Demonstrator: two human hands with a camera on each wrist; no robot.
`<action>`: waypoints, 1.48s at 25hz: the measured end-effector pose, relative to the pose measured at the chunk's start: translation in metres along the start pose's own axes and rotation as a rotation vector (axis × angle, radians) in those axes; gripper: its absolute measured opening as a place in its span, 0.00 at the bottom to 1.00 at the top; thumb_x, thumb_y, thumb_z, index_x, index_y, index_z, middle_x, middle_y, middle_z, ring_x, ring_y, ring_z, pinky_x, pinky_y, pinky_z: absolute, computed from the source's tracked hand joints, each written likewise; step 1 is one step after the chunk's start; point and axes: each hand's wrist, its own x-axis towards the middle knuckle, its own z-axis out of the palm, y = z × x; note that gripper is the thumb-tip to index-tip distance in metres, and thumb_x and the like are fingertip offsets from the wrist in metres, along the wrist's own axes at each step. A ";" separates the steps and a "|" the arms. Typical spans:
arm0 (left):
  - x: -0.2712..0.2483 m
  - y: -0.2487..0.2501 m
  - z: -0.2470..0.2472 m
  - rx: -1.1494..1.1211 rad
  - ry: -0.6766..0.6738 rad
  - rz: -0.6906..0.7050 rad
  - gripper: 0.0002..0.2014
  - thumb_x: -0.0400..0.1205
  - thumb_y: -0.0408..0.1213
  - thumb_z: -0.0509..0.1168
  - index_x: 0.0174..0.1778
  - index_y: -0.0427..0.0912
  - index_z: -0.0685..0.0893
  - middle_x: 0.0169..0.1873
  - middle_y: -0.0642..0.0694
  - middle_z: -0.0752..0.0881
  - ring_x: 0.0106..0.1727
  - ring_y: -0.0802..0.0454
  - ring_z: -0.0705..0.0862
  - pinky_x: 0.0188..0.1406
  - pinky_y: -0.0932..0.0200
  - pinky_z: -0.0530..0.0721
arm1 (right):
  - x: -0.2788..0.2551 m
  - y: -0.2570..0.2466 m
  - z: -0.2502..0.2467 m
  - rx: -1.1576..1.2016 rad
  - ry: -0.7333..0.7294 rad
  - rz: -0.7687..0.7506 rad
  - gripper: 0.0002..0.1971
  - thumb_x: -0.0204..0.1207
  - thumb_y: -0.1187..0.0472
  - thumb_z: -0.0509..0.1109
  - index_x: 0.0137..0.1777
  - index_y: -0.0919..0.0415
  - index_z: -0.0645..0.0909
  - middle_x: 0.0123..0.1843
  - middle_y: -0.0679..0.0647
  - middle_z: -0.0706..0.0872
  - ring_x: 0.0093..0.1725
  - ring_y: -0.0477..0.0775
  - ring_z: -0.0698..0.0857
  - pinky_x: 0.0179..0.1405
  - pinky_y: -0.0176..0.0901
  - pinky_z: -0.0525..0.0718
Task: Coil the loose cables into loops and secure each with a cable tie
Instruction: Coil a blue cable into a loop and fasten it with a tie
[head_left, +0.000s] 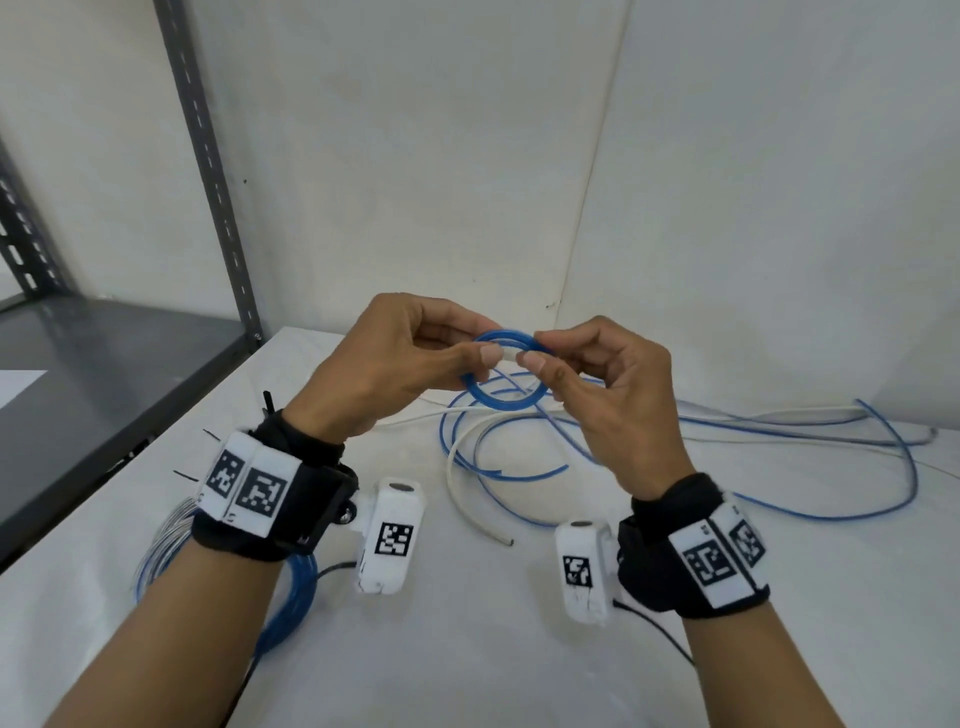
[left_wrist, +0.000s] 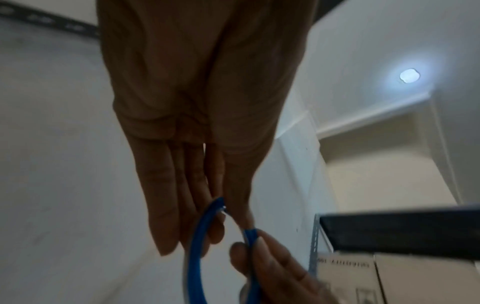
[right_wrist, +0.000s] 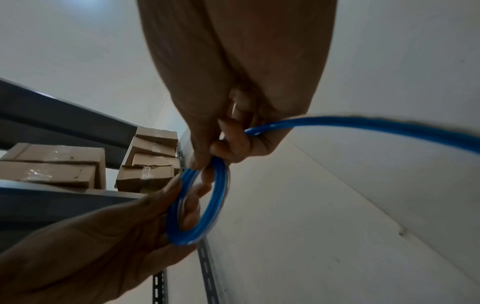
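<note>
Mid-coil on the blue cable, both hands on the little loop

Far left on the bench (head_left: 519, 649) there's one finished-looking bundle (head_left: 291, 597), blue and pale strands, half hidden under the left wrist, and what might be a black tie (head_left: 270, 402) poking out behind it. The left hand (head_left: 395, 358) pinches the left side of the small blue coil (head_left: 501, 371), thumb on top, other fingers curled behind. The right hand (head_left: 602, 389) pinches the coil's right side and feeds it the loose blue cable (head_left: 810, 512) that trails off over the bench. One white cable (head_left: 470, 499) lies loose underneath. I'd say it's the winding step: keep adding turns until the slack's gone, then grab a tie. Count: two hands, one coil underway, one bundle.
</note>
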 end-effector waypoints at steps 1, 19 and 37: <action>-0.001 0.000 -0.001 0.092 -0.035 0.003 0.08 0.77 0.35 0.79 0.52 0.41 0.93 0.40 0.40 0.94 0.44 0.47 0.94 0.50 0.54 0.92 | 0.000 0.001 -0.002 -0.021 -0.030 -0.004 0.05 0.73 0.63 0.82 0.46 0.56 0.89 0.44 0.51 0.94 0.43 0.62 0.91 0.43 0.49 0.90; 0.001 0.000 0.002 -0.171 0.133 0.043 0.13 0.71 0.39 0.77 0.49 0.38 0.92 0.39 0.37 0.93 0.40 0.51 0.92 0.42 0.57 0.92 | -0.002 -0.005 0.008 0.185 0.098 0.088 0.09 0.78 0.65 0.77 0.55 0.65 0.84 0.44 0.62 0.94 0.28 0.46 0.80 0.28 0.34 0.77; 0.008 -0.009 0.023 -0.134 0.046 -0.069 0.25 0.92 0.53 0.53 0.32 0.44 0.69 0.23 0.56 0.64 0.25 0.56 0.65 0.42 0.56 0.79 | 0.000 0.008 -0.002 0.120 0.021 0.046 0.06 0.80 0.64 0.75 0.55 0.59 0.91 0.47 0.56 0.95 0.32 0.45 0.83 0.29 0.36 0.79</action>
